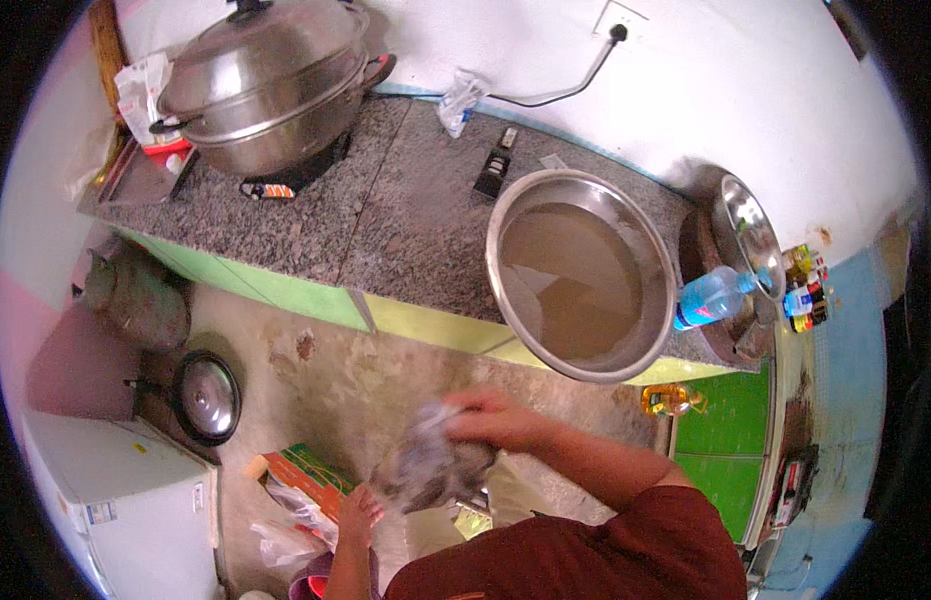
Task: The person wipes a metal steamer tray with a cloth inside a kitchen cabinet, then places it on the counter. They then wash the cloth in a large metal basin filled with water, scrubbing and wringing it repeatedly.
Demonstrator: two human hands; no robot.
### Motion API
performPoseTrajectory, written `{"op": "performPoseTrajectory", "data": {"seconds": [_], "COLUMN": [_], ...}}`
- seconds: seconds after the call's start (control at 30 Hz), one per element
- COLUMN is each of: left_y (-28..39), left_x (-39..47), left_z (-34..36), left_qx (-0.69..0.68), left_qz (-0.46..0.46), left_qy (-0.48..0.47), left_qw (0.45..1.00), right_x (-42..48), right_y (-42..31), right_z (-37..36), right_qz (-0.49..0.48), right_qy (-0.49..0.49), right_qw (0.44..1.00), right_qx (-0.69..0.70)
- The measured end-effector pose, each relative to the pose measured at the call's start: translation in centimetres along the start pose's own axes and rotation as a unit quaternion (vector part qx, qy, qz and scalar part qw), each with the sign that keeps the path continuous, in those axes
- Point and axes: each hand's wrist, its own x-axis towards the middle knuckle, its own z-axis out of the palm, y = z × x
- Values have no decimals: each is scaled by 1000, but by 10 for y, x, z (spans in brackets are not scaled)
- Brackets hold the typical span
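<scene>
My right hand [495, 420] grips the top of a clear plastic bag [443, 461] with dark contents, blurred and hard to make out. The bag hangs in front of my body, over the floor. My left hand [360, 510] is by the bag's lower left side; blur hides whether its fingers hold the plastic or only touch it. Beyond my right hand, a large stainless steel basin [497, 300] of murky brown water stands on the granite counter [428, 247], its near rim jutting past the front edge.
A large lidded steel pot [285, 82] stands at the counter's left. A blue-tinted plastic bottle [713, 295] is beside the basin, near a tilted steel bowl [750, 232]. An oil bottle [668, 400], a cardboard box [304, 480] and a round lid [206, 397] are lower down.
</scene>
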Motion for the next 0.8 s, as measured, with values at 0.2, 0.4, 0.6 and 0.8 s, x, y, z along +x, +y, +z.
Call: {"op": "performPoseTrajectory", "data": {"seconds": [0.2,0.4,0.6,0.8], "left_y": [-32,1,43,118], "left_x": [-28,-75,-72,-99], "left_z": [-78,-70,-50,92], "left_qx": [56,92,89,178], "left_qz": [-50,-8,94,222], "left_qy": [154,127,99,-25], "left_qw": [985,988,987,958], "right_x": [-57,-61,-61,-42], "right_y": [-135,-82,-54,-8], "right_z": [-76,-206,-195,-191], "right_qz": [-183,-76,36,125], "right_qy": [273,348,318,176], "right_qw": [943,868,584,586], "right_qx": [51,-347,-746,-781]}}
